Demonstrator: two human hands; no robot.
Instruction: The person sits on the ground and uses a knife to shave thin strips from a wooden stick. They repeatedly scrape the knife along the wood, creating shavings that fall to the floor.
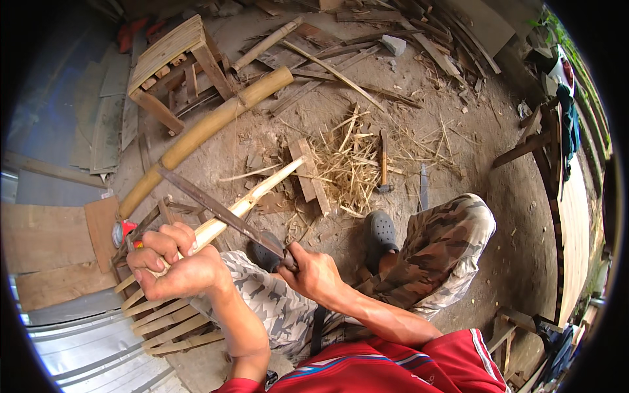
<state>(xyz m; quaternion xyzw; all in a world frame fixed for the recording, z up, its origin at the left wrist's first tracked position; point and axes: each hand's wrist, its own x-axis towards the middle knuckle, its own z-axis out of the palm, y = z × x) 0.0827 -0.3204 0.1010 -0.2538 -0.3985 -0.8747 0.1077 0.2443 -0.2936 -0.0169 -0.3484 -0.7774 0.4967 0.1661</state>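
Note:
My left hand (pixel 180 262) is closed round the near end of a pale split bamboo piece (pixel 267 186), which points up and to the right, away from me. In my right hand (pixel 316 275) I grip the handle of a machete (pixel 200 198). Its long dark blade slants up to the left and crosses the bamboo just beyond my left fingers. Whether the edge bites into the bamboo, I cannot tell. A heap of bamboo shavings (pixel 344 170) lies on the ground beyond my feet, and a hammer (pixel 383 160) rests on it.
A thick bamboo pole (pixel 216 128) lies at the upper left, next to a wooden stool (pixel 173 56). Several bamboo slats (pixel 173 321) stick out below my left hand. Scrap boards (pixel 426 49) are piled at the back. Corrugated metal sheet (pixel 105 354) lies at lower left.

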